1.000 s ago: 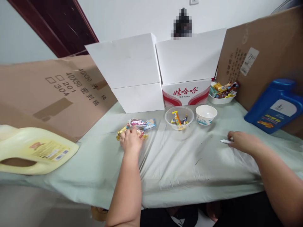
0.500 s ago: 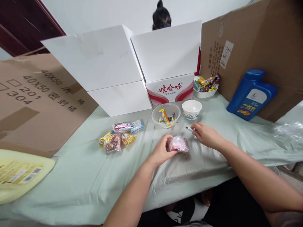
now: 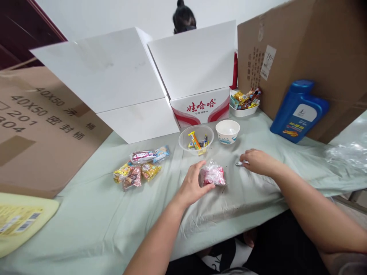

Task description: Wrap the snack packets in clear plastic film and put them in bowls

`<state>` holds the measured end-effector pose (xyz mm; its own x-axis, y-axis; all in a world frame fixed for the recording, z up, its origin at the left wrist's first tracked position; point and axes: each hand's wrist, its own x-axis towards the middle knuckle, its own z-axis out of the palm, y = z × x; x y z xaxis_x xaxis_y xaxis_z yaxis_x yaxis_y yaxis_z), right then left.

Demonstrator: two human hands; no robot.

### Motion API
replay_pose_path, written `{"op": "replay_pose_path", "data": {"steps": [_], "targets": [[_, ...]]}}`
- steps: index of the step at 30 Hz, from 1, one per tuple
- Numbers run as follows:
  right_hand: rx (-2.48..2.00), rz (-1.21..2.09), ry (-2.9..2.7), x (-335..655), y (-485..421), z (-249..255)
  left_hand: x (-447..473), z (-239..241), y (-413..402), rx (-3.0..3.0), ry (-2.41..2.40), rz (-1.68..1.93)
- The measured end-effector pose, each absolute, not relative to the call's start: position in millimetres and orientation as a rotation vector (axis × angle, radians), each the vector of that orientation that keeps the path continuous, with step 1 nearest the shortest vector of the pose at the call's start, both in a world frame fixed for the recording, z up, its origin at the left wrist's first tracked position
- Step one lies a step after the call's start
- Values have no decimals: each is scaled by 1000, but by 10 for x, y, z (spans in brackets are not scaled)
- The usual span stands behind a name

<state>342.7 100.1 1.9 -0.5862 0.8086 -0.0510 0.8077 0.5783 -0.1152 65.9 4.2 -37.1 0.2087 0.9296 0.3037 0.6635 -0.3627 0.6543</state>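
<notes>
My left hand (image 3: 193, 184) curves beside a clear-wrapped packet with pink-red contents (image 3: 213, 176) on the cloth. Its thumb and fingers are spread at the packet's left side, not closed round it. To the right, my right hand (image 3: 256, 161) is low over the table, its fingers closed on a small white tool with a grey tip (image 3: 240, 164). Most of that tool is hidden, so its exact kind cannot be told. Beyond the hands are a clear plastic bowl (image 3: 183, 147) holding a few wrapped sticks and a white paper bowl (image 3: 228, 131).
Several wrapped snacks (image 3: 140, 168) lie in a heap at left. White boxes (image 3: 137, 122) and a brown carton (image 3: 286, 68) wall off the back. A blue bottle (image 3: 299, 112) and a snack-filled white dish (image 3: 243, 111) stand at right. A person's head (image 3: 184, 18) shows behind the boxes.
My right hand has moved right and down towards the cloth with the small white tool. My left fingers have opened away from the packet. The view has shifted slightly right.
</notes>
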Motion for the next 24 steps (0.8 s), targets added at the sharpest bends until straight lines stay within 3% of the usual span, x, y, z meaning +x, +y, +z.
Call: {"op": "replay_pose_path", "data": {"steps": [3, 9, 18, 24], "targets": [[-1193, 313, -2637, 3212, 898, -99, 679, -359, 46, 2153, 1395, 1042], [-1034, 910, -2312, 2683, 636, -275, 663, -353, 70, 2078, 1346, 1179], [-869, 1171, -1851, 2816, 843, -283, 338, -241, 159, 1446, 1146, 1417], [-976, 1168, -1715, 2980, 1002, -228, 168, -288, 239, 1747, 1679, 1238]]}}
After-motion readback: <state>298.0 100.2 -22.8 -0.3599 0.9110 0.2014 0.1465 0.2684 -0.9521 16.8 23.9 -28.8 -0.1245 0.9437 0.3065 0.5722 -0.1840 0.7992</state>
